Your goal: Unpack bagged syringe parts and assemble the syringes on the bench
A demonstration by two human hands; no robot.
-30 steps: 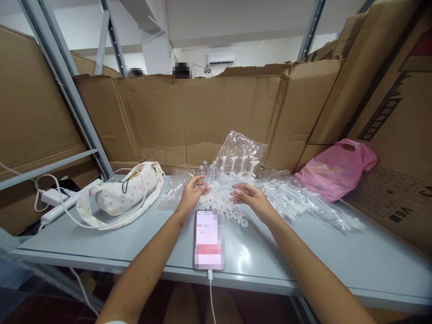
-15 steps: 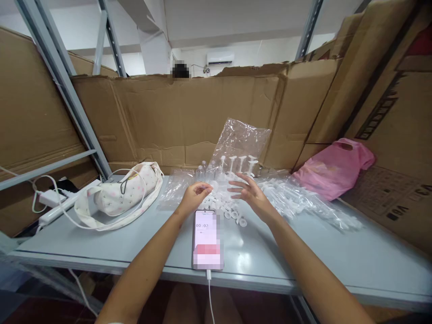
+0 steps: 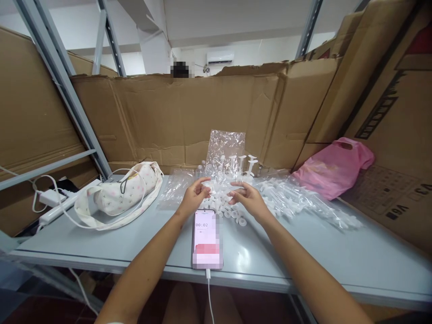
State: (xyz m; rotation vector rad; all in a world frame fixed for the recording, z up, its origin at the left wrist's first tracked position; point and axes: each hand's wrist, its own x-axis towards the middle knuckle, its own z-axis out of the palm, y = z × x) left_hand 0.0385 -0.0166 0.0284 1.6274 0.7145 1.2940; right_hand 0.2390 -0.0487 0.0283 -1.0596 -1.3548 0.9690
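A clear plastic bag [image 3: 227,146] stands up above the table, its lower part between my two hands. My left hand [image 3: 195,197] pinches its lower left side, thumb against fingers. At the lower right side, my right hand [image 3: 248,200] has its fingers curled towards the thumb on the film; the exact contact is hard to see. Below and between the hands lies a pile of small white plastic rings and caps [image 3: 232,212]. Behind them stand several white pump heads [image 3: 251,164] and clear bottles [image 3: 200,171], partly hidden by the bag.
A phone [image 3: 206,238] showing a timer lies in front, with a charging cable [image 3: 209,292]. Left are a patterned cloth bag [image 3: 124,193] and a power strip [image 3: 67,204]. Right are bagged white parts [image 3: 297,198] and a pink bag [image 3: 334,168]. Cardboard walls [image 3: 189,121] enclose the table.
The clear bag has swung left and now stands lower and more upright. My right hand has come in towards it, its spread fingers curling closed. My left hand has barely moved.
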